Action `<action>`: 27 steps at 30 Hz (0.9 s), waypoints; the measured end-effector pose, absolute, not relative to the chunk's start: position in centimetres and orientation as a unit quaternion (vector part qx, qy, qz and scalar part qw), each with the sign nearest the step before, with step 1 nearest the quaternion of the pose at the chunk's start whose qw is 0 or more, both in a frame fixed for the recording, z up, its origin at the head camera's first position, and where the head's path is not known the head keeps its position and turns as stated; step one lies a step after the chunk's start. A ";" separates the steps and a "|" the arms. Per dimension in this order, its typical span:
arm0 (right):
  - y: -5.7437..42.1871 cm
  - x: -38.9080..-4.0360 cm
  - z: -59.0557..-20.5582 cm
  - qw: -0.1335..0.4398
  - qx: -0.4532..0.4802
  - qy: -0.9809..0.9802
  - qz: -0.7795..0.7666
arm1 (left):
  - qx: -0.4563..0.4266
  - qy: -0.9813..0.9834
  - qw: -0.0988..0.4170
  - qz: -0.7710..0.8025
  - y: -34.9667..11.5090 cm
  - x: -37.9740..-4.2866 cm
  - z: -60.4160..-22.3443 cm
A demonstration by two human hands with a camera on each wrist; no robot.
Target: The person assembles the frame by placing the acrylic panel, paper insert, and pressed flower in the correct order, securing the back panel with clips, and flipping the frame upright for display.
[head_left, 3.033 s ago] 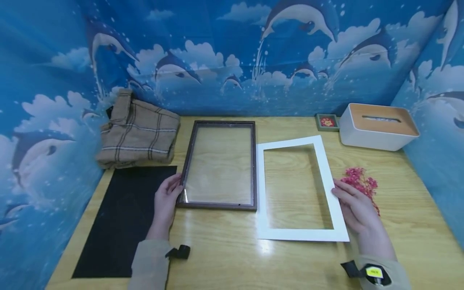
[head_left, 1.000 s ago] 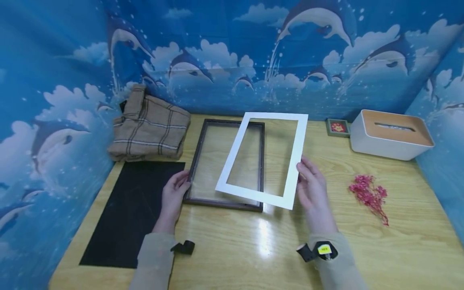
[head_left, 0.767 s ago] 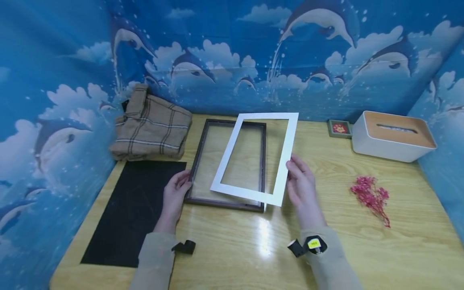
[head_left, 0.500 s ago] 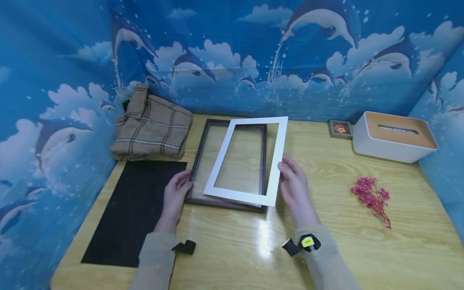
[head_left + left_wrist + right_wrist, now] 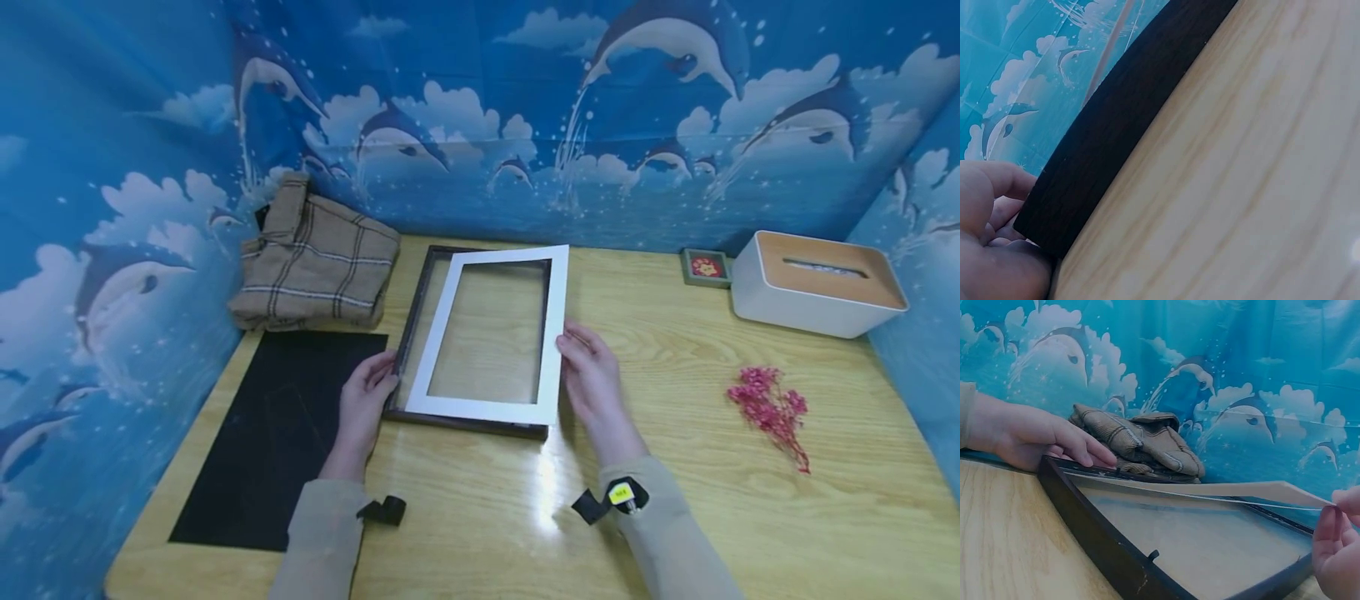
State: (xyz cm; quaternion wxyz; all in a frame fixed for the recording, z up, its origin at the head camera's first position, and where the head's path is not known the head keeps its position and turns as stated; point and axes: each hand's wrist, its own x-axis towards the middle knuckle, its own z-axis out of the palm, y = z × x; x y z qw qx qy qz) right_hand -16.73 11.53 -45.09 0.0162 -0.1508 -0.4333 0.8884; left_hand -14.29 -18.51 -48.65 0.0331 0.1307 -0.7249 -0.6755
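A dark picture frame (image 5: 465, 426) with a clear pane lies on the wooden table. My left hand (image 5: 363, 404) grips its left side near the front corner; in the left wrist view, thumb and fingers sit around the frame's dark edge (image 5: 1116, 119). Between thumb and fingers, my right hand (image 5: 595, 383) pinches the right side of a white mat (image 5: 550, 358). This rectangular mat border covers much of the frame. In the right wrist view the mat (image 5: 1260, 490) slants: its left part lies low in the frame, its right edge is raised.
To the left lies a black board (image 5: 247, 450), with folded plaid cloth (image 5: 322, 267) behind it. Pink dried flowers (image 5: 767, 404) rest on the right of the table (image 5: 675, 500). A tissue box (image 5: 795, 300) and small green-rimmed square (image 5: 706, 267) stand at the back right.
My right hand has carried the mat leftward from beside the frame to over it, then lowered it. The left hand keeps its grip on the frame.
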 end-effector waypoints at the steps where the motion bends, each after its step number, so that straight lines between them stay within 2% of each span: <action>1: 11.4 -16.8 -45.1 0.014 -0.151 -0.438 0.886 | 0.131 -0.725 0.033 -0.676 -18.5 -14.3 -48.7; 13: 11.2 -17.0 -45.2 -0.030 -0.128 -0.500 0.856 | 0.148 -0.727 0.028 -0.670 -18.4 -14.5 -48.7; 27: 10.9 -16.6 -45.6 -0.002 -0.092 -0.598 0.796 | 0.159 -0.729 0.026 -0.665 -18.4 -14.6 -48.7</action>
